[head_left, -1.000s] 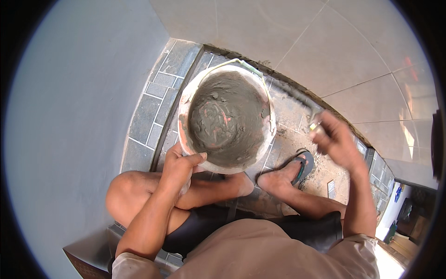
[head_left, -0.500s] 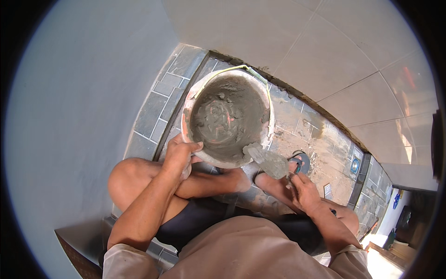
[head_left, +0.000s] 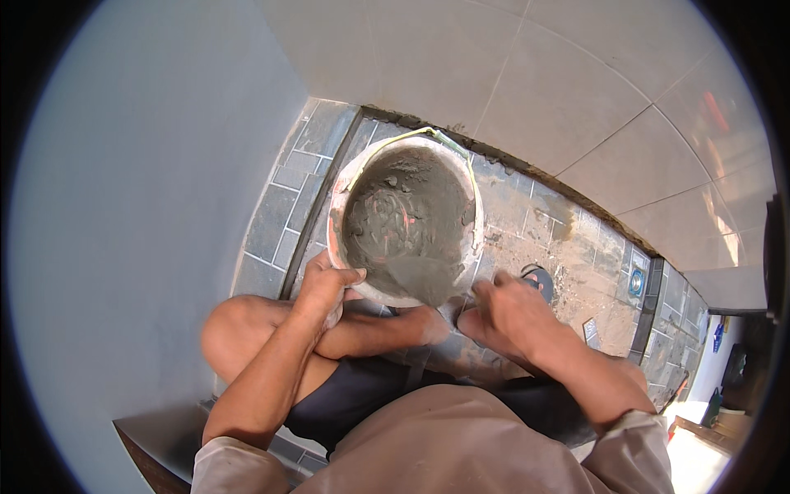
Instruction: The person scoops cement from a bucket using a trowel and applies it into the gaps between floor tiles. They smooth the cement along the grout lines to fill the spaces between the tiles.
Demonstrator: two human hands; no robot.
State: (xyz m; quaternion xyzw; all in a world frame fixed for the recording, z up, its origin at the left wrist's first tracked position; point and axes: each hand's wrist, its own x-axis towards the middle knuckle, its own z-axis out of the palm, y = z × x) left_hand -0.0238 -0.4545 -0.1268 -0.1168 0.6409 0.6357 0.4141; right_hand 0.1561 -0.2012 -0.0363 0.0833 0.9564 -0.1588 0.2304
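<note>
A round bucket with a whitish, mortar-crusted rim is in front of me, its mouth toward me. Wet grey mortar coats its inner wall and bottom, with reddish streaks showing through. My left hand is closed on the near-left rim, thumb over the edge. In my right hand, at the bucket's near-right side, is a trowel; the hand hides its handle. The trowel's mortar-covered blade lies over the near inside of the bucket. A yellowish wire handle rests along the far rim.
Grey floor tiles, partly dusty, surround the bucket. A smooth wall rises at left and a large-tiled wall at the far side. My legs and a sandal are close by. A drain cover and tile scrap lie at right.
My right hand has moved left and slightly up, bringing the trowel blade from outside the near-right rim to over the bucket's inside. My left hand keeps its hold on the rim.
</note>
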